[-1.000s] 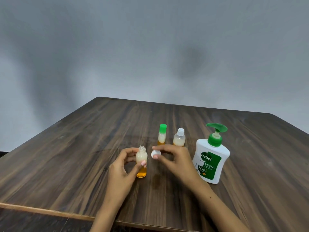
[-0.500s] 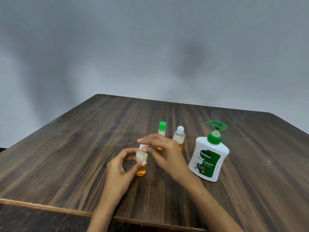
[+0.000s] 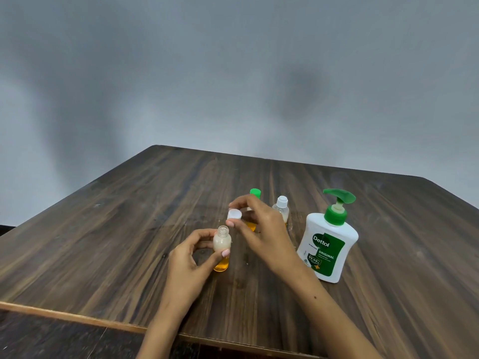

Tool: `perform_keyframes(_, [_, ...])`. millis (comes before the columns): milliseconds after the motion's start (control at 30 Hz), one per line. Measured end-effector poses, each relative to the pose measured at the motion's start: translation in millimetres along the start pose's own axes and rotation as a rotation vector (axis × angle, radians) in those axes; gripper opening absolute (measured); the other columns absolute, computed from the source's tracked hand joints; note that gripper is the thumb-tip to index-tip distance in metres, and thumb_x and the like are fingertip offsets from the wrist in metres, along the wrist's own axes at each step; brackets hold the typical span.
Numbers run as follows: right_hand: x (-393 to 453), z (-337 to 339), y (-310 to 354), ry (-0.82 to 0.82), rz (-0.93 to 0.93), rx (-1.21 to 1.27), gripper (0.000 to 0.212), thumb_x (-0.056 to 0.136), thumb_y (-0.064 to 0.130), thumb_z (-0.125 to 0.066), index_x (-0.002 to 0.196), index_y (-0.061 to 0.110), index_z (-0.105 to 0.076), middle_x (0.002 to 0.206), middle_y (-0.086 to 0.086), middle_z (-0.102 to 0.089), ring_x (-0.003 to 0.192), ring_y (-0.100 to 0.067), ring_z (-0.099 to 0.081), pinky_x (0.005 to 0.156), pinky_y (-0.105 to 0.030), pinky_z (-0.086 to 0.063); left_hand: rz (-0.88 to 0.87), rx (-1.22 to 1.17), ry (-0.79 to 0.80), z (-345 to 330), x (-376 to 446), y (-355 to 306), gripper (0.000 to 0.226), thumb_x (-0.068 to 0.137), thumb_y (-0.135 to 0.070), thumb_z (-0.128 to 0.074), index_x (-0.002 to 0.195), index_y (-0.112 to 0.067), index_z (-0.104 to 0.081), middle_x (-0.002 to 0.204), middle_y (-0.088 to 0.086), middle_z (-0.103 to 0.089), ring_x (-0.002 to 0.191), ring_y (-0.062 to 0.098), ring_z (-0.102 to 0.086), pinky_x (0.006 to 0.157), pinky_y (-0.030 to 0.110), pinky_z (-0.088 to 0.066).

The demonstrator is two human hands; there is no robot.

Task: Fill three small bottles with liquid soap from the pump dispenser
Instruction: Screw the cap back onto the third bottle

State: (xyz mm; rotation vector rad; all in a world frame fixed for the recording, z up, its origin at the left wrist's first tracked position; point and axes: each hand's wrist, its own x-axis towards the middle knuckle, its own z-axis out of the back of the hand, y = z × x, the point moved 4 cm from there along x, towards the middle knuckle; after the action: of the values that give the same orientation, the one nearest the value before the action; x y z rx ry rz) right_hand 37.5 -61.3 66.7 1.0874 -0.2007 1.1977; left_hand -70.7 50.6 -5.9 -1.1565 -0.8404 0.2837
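My left hand point(image 3: 189, 257) grips a small open bottle point(image 3: 222, 248) that stands on the table, with orange soap at its bottom and pale foam above. My right hand point(image 3: 261, 229) pinches a white cap point(image 3: 234, 214) just above and right of the bottle's mouth. Behind my right hand stands a green-capped small bottle point(image 3: 255, 193), mostly hidden. A white-capped small bottle point(image 3: 281, 209) stands to its right. The white pump dispenser point(image 3: 328, 244) with a green pump head stands at the right.
Everything stands on a dark wooden table point(image 3: 116, 229); its front edge point(image 3: 64, 316) runs near me. A plain grey wall lies beyond the far edge.
My right hand had the cap down at the bottle's mouth half a second ago; now the cap is lifted off and held higher, to the right. My left hand keeps its grip.
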Motion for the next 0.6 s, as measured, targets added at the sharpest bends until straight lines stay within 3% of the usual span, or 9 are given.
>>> perform_keyframes(133, [4.1,11.4,-4.6,0.093,0.020,-0.119,0.020,0.079,0.011,-0.078,0.093,0.016,-0.065,0.095,0.007,-0.070,0.091,-0.004,-0.063,0.078,-0.017,-0.052,-0.006,-0.005,-0.002,-1.1,0.6,-0.8,0.048,0.062,-0.052,-0.074,0.102,-0.027,-0.069,0.097,-0.017,-0.073,0.093,0.002,-0.068,0.082,0.022,-0.050])
perform_keyframes(267, [8.1,9.1,-3.0,0.232,0.051,-0.220,0.027,0.078,0.014,-0.080,0.102,0.017,-0.067,0.100,0.006,-0.071,0.090,-0.004,-0.062,0.077,-0.013,-0.049,-0.010,-0.011,-0.002,-1.4,0.4,-2.0,0.047,0.062,-0.049,-0.076,0.101,-0.024,-0.069,0.098,-0.014,-0.074,0.092,0.003,-0.069,0.082,0.018,-0.052])
perform_keyframes(467, [21.7,7.4,7.1,0.338,0.112,-0.355,0.027,0.074,0.017,-0.082,0.097,0.013,-0.070,0.099,-0.001,-0.067,0.080,-0.013,-0.060,0.075,-0.035,-0.053,-0.012,0.016,-0.007,-0.6,0.2,-3.0,0.040,0.067,-0.039,-0.082,0.102,-0.025,-0.069,0.098,-0.015,-0.074,0.093,0.002,-0.068,0.083,0.021,-0.050])
perform_keyframes(600, [27.2,12.1,9.7,0.397,0.092,-0.395,0.031,0.079,0.019,-0.078,0.110,0.021,-0.074,0.105,-0.002,-0.062,0.087,-0.013,-0.056,0.080,-0.034,-0.048,-0.013,0.032,-0.007,0.4,-0.2,-3.5,0.034,0.072,-0.025,-0.082,0.103,-0.022,-0.070,0.098,-0.011,-0.074,0.094,0.003,-0.068,0.085,0.024,-0.051])
